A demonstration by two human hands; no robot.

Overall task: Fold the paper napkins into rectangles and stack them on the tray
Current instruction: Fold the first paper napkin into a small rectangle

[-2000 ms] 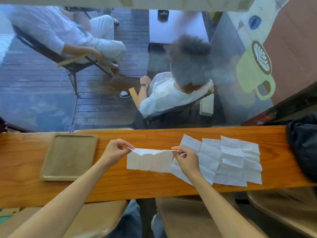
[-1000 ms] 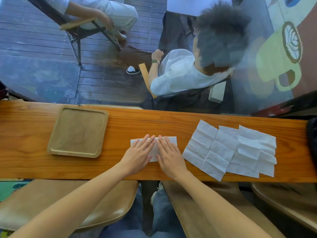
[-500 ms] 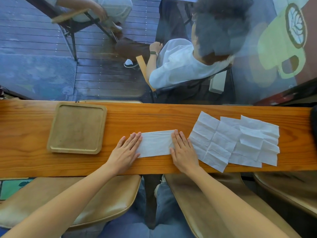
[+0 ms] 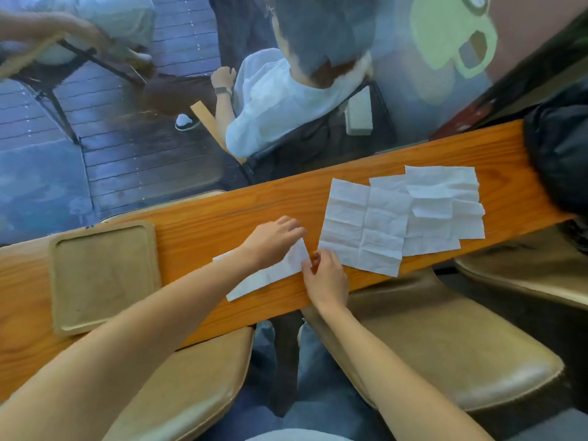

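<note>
A white napkin folded into a long strip lies on the wooden counter in front of me. My left hand reaches across it and pinches its right end, my forearm covering part of the strip. My right hand grips the same end from below. Several unfolded creased napkins lie overlapping to the right, touching nothing I hold. The square wooden tray sits at the left with nothing on it.
A dark bag rests on the counter's far right end. Tan stool seats stand below the counter's near edge. Behind the glass beyond the counter, people sit on chairs.
Both hands were flat on the strip's two ends, smoothing it. Now my left hand has crossed to the right end and both hands pinch it. The view has tilted.
</note>
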